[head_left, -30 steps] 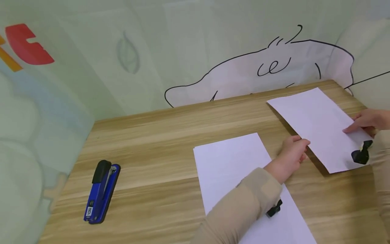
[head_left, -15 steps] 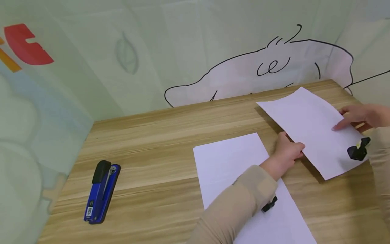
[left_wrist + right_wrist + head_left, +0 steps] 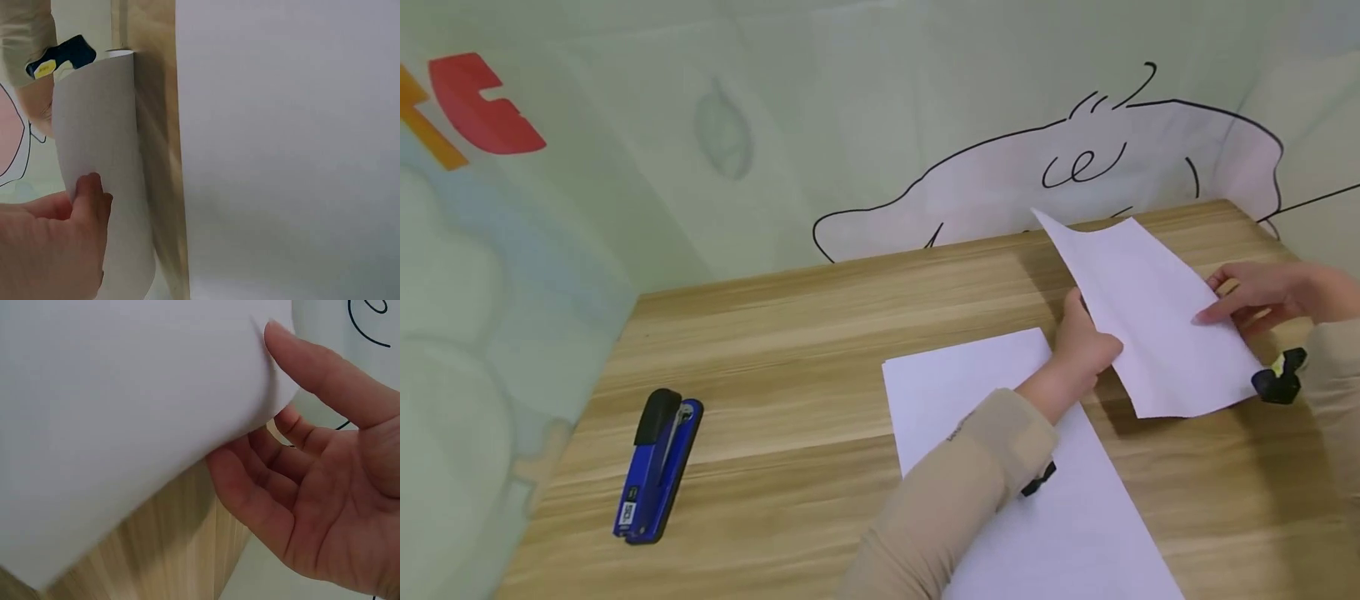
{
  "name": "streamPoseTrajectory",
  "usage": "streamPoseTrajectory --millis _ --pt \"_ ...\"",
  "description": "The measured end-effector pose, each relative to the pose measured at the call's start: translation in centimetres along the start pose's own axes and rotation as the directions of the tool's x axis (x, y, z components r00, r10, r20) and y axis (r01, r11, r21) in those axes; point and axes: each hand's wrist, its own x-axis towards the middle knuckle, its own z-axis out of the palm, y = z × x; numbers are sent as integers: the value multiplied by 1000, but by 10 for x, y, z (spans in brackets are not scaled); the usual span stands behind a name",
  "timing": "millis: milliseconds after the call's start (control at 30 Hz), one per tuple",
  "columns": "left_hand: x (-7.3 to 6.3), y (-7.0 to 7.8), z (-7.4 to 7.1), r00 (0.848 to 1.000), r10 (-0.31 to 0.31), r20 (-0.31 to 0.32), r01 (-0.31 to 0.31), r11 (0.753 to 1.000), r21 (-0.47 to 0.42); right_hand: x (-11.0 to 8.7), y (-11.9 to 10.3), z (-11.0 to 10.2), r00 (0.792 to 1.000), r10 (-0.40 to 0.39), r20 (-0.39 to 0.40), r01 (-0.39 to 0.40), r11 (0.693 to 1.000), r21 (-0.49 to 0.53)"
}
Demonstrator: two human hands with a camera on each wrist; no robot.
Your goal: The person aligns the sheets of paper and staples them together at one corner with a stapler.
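Both hands hold a sheet of white paper (image 3: 1157, 317) raised over the right side of the table, its edges bowed upward. At its left edge my left hand (image 3: 1078, 346) pinches the paper, thumb on top. My right hand (image 3: 1273, 296) holds the opposite edge; in the right wrist view its thumb lies on the upper face and its fingers curl beneath. The left wrist view shows the sheet's curved underside (image 3: 97, 125) by the left fingers (image 3: 90, 194). Under my left forearm lies more white paper (image 3: 970, 383), with a second edge just showing at its corner.
A blue and black stapler (image 3: 658, 467) lies on the wood-grain table (image 3: 775, 417) at the left. Behind the table hangs a pale printed backdrop (image 3: 880, 125). Each sleeve carries a small black device, one visible by the right cuff (image 3: 1279, 377).
The held sheet has shifted left and its far left corner has lifted, so that it bows more. Both hands have moved left with it. The stapler and the lower paper stay in place.
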Motion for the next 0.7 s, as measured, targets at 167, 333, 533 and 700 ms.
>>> streamPoseTrajectory --millis 167,333,533,700 --pt "1 5 -20 992 98 77 -93 994 -63 5 0 7 998 -59 -26 60 998 7" --pt "1 7 -35 987 107 121 -99 993 -68 6 -6 12 995 -94 -22 94 996 -9" --pt "0 7 -58 982 84 167 -74 995 -66 3 -19 21 982 -190 4 189 978 84" --pt "-5 8 -87 984 28 177 -24 999 -25 -2 -32 33 950 -311 38 301 939 165"
